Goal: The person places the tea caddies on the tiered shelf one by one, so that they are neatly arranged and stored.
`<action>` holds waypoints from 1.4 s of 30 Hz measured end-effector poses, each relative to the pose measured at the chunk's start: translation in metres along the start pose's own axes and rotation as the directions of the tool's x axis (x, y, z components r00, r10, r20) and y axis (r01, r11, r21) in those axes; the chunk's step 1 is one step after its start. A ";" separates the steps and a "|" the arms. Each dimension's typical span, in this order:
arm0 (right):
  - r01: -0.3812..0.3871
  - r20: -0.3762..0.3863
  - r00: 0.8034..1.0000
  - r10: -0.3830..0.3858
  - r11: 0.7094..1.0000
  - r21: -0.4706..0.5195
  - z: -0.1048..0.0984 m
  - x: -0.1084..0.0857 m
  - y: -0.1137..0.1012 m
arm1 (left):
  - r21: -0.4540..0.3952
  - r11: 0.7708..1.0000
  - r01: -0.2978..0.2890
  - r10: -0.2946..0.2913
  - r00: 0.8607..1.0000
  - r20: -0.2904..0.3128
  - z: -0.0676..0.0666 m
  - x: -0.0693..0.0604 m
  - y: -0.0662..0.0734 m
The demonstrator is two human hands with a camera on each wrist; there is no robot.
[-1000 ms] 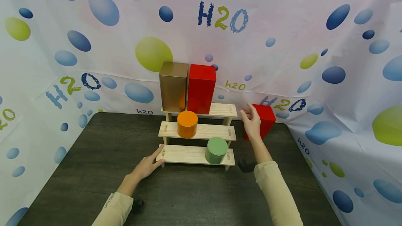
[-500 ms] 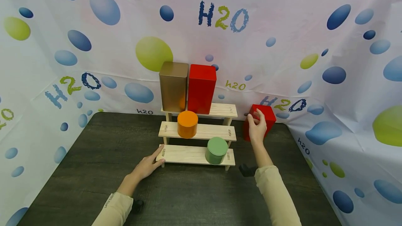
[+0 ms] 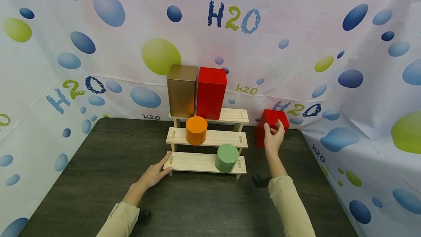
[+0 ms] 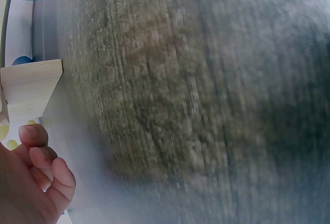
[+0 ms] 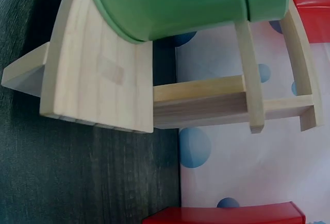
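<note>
A three-step wooden rack (image 3: 197, 161) stands on the dark table. My left hand (image 3: 152, 174) holds the left end of its lowest step between thumb and index finger; in the left wrist view its other fingers (image 4: 63, 175) are bent near a rack leg. My right hand (image 3: 273, 140) is in front of a red box (image 3: 260, 136) on the table, thumb and fingers curved and apart; whether they touch it cannot be told. The right hand does not show in its wrist view, where the red box (image 5: 227, 214) appears at the bottom edge.
On the top step stand a gold tin (image 3: 181, 92) and a red tin (image 3: 211, 94). An orange round tin (image 3: 196, 131) is on the middle step, a green round tin (image 3: 227, 158) on the lowest. A patterned curtain (image 3: 263, 54) hangs behind the table (image 3: 204, 207).
My right hand has moved down and slightly right, from beside the red box's left edge to in front of it. The left hand, rack and tins have stayed put.
</note>
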State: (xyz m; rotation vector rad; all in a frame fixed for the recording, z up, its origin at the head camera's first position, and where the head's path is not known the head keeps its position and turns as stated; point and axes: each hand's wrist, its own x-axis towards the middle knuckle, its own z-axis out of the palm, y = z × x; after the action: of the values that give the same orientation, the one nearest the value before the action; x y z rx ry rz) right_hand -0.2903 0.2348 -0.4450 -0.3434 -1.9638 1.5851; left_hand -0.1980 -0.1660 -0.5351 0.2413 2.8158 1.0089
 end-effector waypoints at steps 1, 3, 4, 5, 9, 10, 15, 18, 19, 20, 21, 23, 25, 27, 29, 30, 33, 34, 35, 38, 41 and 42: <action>-0.004 -0.006 1.000 0.004 1.000 -0.008 0.000 0.000 0.001 | 0.000 1.000 0.000 0.000 1.000 -0.001 0.000 0.000 0.000; -0.010 -0.019 1.000 0.010 1.000 -0.018 -0.001 0.001 0.003 | 0.002 1.000 0.000 0.000 1.000 -0.002 0.000 0.000 0.001; -0.011 -0.024 1.000 0.010 1.000 -0.025 -0.002 0.001 0.004 | 0.003 1.000 0.000 0.000 1.000 -0.003 -0.001 0.000 0.001; -0.011 -0.031 0.999 0.010 0.999 -0.030 -0.002 0.002 0.004 | 0.003 1.000 0.000 0.000 1.000 -0.004 -0.001 0.000 0.002; -0.024 -0.044 0.999 0.022 0.999 -0.033 -0.003 0.002 0.008 | 0.003 1.000 0.000 0.000 1.000 -0.005 -0.001 -0.001 0.002; -0.029 -0.046 0.999 0.028 0.999 -0.030 -0.003 0.003 0.009 | 0.002 1.000 0.001 -0.001 1.000 -0.004 -0.001 0.000 0.002; -0.065 -0.062 0.996 0.063 0.998 -0.020 -0.005 0.006 0.017 | 0.002 1.000 0.001 -0.001 1.000 0.001 -0.001 0.000 0.001; -0.091 -0.067 0.994 0.089 0.996 -0.016 -0.007 0.010 0.020 | 0.003 1.000 0.003 -0.003 1.000 0.002 -0.001 0.000 0.001; -0.099 -0.068 0.993 0.098 0.995 -0.016 -0.007 0.010 0.020 | 0.003 1.000 0.005 -0.005 1.000 0.003 -0.001 0.000 0.001; -0.109 -0.067 0.992 0.108 0.994 -0.020 -0.008 0.011 0.021 | 0.003 1.000 0.007 -0.007 1.000 0.005 -0.001 0.000 0.001; -0.120 -0.066 0.991 0.118 0.992 -0.027 -0.008 0.012 0.021 | 0.004 1.000 0.010 -0.010 1.000 0.006 -0.001 0.000 0.001; -0.140 -0.062 0.989 0.137 0.989 -0.042 -0.009 0.013 0.022 | 0.003 1.000 0.015 -0.015 1.000 0.008 -0.001 0.000 0.001; -0.159 -0.061 0.986 0.155 0.985 -0.063 -0.010 0.015 0.022 | 0.004 1.000 0.018 -0.018 1.000 0.009 -0.001 0.000 0.001; -0.177 -0.056 0.983 0.173 0.981 -0.078 -0.010 0.017 0.023 | 0.003 1.000 0.018 -0.018 1.000 0.009 -0.001 0.000 0.001; -0.193 -0.050 0.981 0.189 0.977 -0.094 -0.010 0.018 0.022 | 0.003 1.000 0.018 -0.018 1.000 0.010 -0.001 0.000 0.000; -0.198 -0.046 0.980 0.195 0.975 -0.100 -0.010 0.019 0.022 | 0.004 1.000 0.018 -0.018 1.000 0.011 0.000 0.001 0.000; -0.207 -0.043 0.978 0.203 0.971 -0.117 -0.009 0.021 0.021 | 0.005 1.000 0.017 -0.017 1.000 0.013 0.000 0.001 0.000; -0.207 -0.044 0.978 0.203 0.971 -0.123 -0.008 0.022 0.021 | 0.005 1.000 0.017 -0.017 1.000 0.014 0.000 0.001 -0.001; -0.206 -0.043 0.978 0.202 0.971 -0.124 -0.008 0.023 0.021 | 0.004 1.000 0.017 -0.017 1.000 0.014 0.000 0.002 -0.001; -0.216 -0.039 0.976 0.213 0.967 -0.132 -0.006 0.025 0.023 | -0.002 1.000 0.017 -0.017 1.000 0.011 0.001 0.002 -0.001; -0.228 -0.028 0.974 0.226 0.963 -0.144 -0.005 0.026 0.024 | 0.000 1.000 0.014 -0.014 1.000 0.008 0.001 0.002 -0.002; -0.232 -0.025 0.973 0.231 0.960 -0.154 -0.004 0.027 0.024 | 0.002 1.000 0.012 -0.012 1.000 0.007 0.001 0.002 -0.002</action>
State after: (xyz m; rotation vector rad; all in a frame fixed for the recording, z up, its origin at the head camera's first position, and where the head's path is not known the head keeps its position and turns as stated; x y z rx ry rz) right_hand -0.3130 0.2590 -0.4600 -0.6631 -2.1105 1.5696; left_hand -0.1995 -0.1666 -0.5370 0.2278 2.8084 1.0014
